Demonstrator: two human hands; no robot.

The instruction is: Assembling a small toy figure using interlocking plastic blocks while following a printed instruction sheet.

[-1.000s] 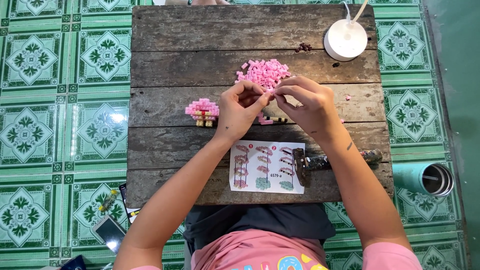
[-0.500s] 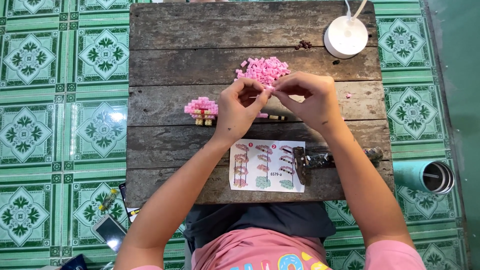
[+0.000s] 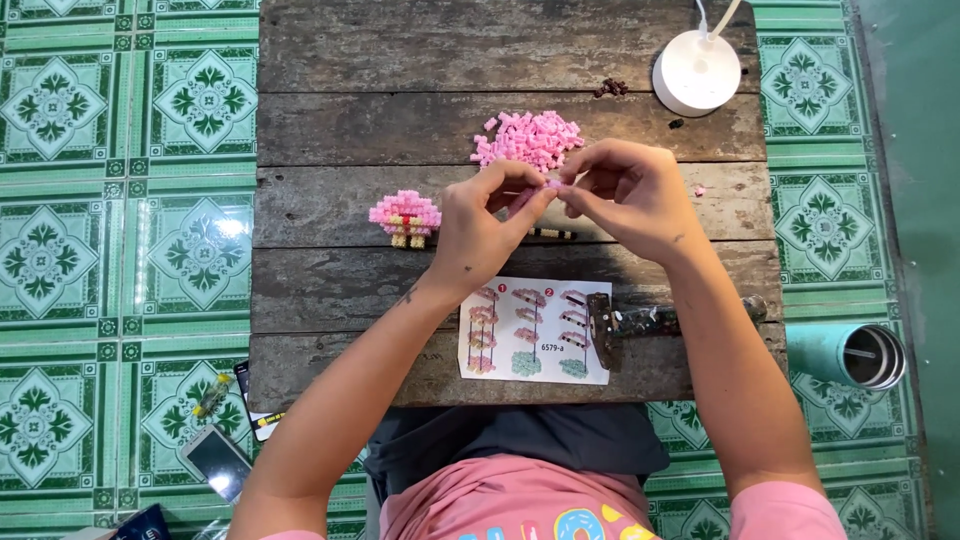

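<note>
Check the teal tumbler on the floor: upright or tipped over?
Tipped over. The teal tumbler lies on its side on the tiled floor, open mouth facing right, beside the wooden table.

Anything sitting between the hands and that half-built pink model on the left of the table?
Nothing visible. The left hand and right hand pinch a small pink piece; bare wooden table lies between them and the pink model.
</note>
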